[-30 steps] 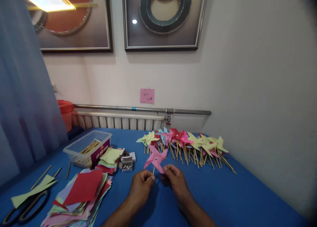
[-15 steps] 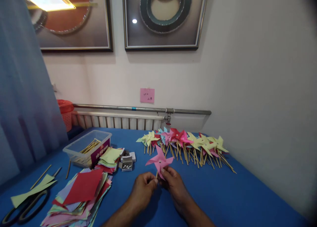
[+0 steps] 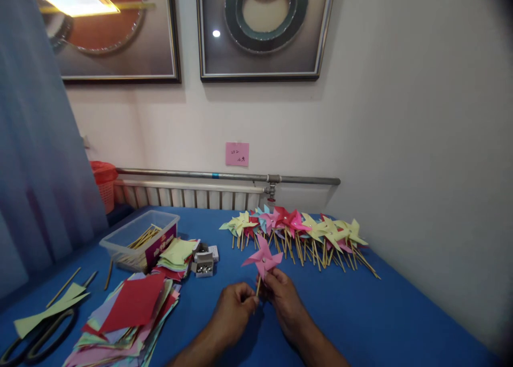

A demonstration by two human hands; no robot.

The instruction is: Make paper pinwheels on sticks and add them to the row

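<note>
A pink paper pinwheel [image 3: 262, 260] on a thin wooden stick is held up over the blue table, a silver pin at its centre. My left hand [image 3: 236, 309] pinches the lower part of the stick between thumb and forefinger. Just under the paper blades, my right hand [image 3: 281, 296] is closed around the upper stick, its thumb by the lower blade; its other fingers are partly hidden. Behind them lies a row of finished pinwheels [image 3: 288, 223] in pink, red, yellow and blue, sticks toward me.
Left of my hands are a stack of coloured paper [image 3: 130, 305], smaller yellow sheets [image 3: 176, 252] and a small box of pins [image 3: 204, 265]. A clear plastic tub [image 3: 114, 244] holds sticks. Scissors [image 3: 50, 335] lie under cut paper at far left. A wall rises behind the blue table [image 3: 385, 324].
The pinwheel has shifted slightly right and turned a little in my fingers. My left hand has slid down the stick, and more of the stick shows below the blades.
</note>
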